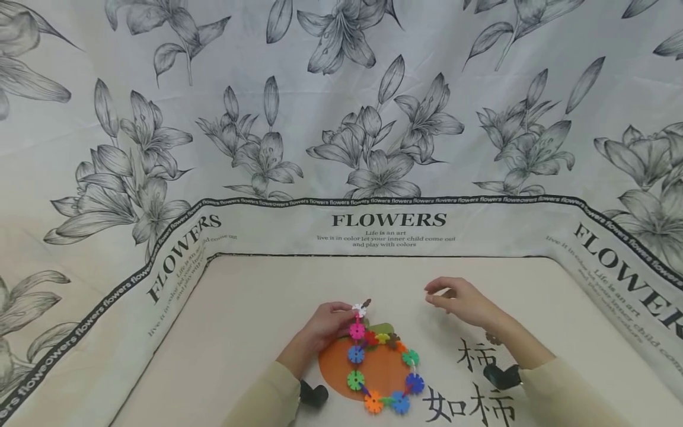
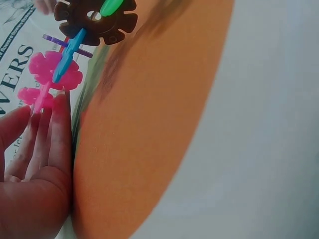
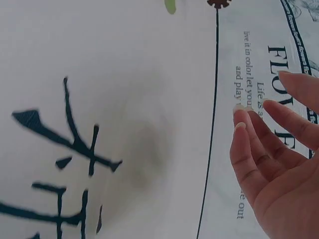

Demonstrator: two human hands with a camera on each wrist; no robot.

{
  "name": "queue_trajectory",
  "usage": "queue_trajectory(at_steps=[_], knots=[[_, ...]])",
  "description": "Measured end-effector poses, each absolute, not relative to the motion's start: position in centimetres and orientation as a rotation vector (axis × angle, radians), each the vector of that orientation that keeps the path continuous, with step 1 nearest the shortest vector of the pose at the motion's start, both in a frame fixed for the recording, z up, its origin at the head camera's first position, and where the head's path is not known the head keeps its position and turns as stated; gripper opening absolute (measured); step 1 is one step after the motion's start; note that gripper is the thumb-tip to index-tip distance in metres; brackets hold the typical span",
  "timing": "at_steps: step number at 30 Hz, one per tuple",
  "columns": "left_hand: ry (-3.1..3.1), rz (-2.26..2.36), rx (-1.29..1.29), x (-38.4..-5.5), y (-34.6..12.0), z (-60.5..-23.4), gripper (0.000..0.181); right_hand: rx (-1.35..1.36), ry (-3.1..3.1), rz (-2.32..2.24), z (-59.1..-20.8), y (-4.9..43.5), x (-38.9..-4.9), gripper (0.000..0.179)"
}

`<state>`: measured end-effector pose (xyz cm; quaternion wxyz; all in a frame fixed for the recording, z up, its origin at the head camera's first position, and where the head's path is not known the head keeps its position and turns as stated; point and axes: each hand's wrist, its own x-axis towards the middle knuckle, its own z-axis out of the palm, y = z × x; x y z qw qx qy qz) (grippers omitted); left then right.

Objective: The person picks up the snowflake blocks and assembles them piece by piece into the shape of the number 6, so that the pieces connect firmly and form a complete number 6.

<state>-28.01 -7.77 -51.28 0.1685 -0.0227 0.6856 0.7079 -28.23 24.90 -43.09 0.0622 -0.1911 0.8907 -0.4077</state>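
Observation:
My left hand (image 1: 328, 323) pinches a chain of colourful plastic snowflake discs (image 1: 356, 354) near its upper end, by a white disc (image 1: 360, 311) and a pink one. In the left wrist view, thumb and fingers hold a pink disc (image 2: 55, 69), with a blue and a brown disc (image 2: 94, 22) linked beyond it. The chain curves in a loop through green, orange, blue and yellow discs over the printed orange persimmon. Off to the right, my right hand (image 1: 461, 299) is raised over the table with loosely bent fingers and holds nothing, as the right wrist view also shows.
A pale tablecloth (image 1: 256, 296) bears the persimmon print (image 1: 333, 367) and dark brush characters (image 1: 475, 406). A brown disc (image 1: 493, 338) lies partly behind the right forearm. Behind stands a fabric screen (image 1: 384, 231) with lily prints and lettering, folded forward on both sides.

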Motion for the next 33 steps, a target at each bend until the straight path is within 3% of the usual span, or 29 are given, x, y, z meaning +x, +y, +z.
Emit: queue_trajectory(at_steps=[8, 17, 33], knots=[[1.945, 2.012, -0.081, -28.2, -7.6, -51.4, 0.026, -0.473, 2.915, -0.988, -43.2, 30.4, -26.8, 0.033], [1.939, 2.020, -0.097, -28.0, -7.7, -50.9, 0.026, -0.277, 2.932, -0.856, -46.3, 36.2, -27.1, 0.032], [1.929, 2.021, -0.108, -27.6, -7.5, -50.8, 0.028, -0.239, 2.850, -0.912, -47.5, 37.2, -26.6, 0.029]])
